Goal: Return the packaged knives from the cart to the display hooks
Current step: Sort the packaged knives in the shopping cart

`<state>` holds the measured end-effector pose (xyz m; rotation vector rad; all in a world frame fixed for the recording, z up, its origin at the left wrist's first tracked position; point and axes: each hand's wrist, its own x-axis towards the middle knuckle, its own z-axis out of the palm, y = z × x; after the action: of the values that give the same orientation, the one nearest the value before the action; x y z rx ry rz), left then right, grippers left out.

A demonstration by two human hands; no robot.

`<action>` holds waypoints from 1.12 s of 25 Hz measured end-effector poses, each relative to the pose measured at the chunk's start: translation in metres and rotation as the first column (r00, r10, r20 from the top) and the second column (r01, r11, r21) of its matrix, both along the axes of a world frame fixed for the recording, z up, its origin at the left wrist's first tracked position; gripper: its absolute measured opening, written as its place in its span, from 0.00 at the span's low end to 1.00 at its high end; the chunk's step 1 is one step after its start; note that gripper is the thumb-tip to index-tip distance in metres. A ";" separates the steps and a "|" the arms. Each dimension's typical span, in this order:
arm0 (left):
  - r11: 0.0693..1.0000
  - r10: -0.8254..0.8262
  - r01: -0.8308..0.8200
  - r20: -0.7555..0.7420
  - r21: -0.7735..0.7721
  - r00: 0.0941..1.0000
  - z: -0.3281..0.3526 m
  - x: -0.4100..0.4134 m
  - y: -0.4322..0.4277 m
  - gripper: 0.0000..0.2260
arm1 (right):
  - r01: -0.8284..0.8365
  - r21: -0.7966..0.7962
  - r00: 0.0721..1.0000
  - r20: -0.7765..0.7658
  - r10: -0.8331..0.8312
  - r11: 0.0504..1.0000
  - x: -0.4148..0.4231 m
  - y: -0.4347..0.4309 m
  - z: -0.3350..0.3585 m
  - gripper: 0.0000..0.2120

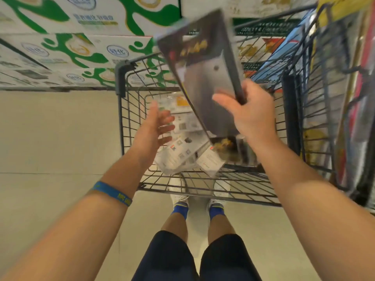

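Stacked green-and-white cartons [85, 49] line the aisle at left above a pale floor [50, 138]. Moving right, the left hand [154, 130] hovers released, fingers spread, above the wire cart [121, 78], whose basket holds several more packaged knives [182, 151] lying loose. Further right, the right hand [249, 116] has its grip clamped on one edge of a dark packaged cleaver [205, 63], lifted tilted over the cart. Blur suggests fast motion, so a one-edged pinch could let the heavy pack twist free and drop. No display hooks can be made out; hanging goods at far right are too smeared to read.
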<state>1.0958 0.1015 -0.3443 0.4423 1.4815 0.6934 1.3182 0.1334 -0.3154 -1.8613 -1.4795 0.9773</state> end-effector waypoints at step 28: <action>0.842 -0.430 0.437 -0.095 0.316 0.898 0.041 -0.026 -0.035 0.10 | -0.186 -0.412 0.892 -0.452 -0.023 0.892 -0.086 -0.021 -0.019 0.53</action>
<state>1.0700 0.0668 -0.3033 1.0148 1.2203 0.5695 1.2319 0.1125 -0.3345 -1.6998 -1.1201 1.7768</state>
